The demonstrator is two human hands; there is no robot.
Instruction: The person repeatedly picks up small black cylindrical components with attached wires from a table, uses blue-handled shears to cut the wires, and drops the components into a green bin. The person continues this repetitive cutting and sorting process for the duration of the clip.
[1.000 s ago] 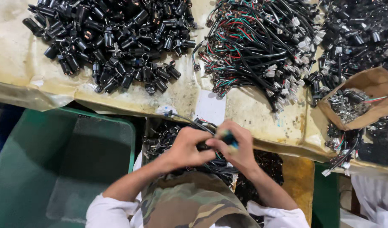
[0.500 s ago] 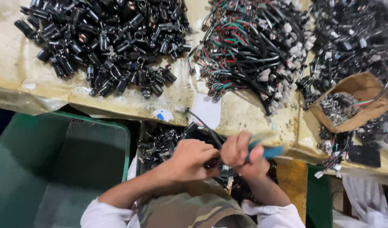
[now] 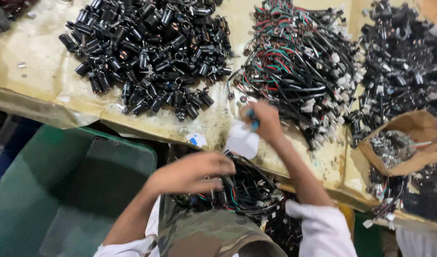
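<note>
Left hand (image 3: 194, 170) pinches a finished wire bundle (image 3: 242, 192) over the lap, right hand (image 3: 263, 121) gripping a blue tool (image 3: 252, 123) at twelve o'clock, with big piles left on the table (image 3: 33, 90).

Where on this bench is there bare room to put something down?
Bare table lies left of the black connector pile, and a narrow strip runs between that pile and the wire harness pile. The right side is crowded, around the cardboard box.

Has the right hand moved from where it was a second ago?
Yes. The right hand, with a blue tool, has gone from the lap up onto the table edge, beside the wire pile.
</note>
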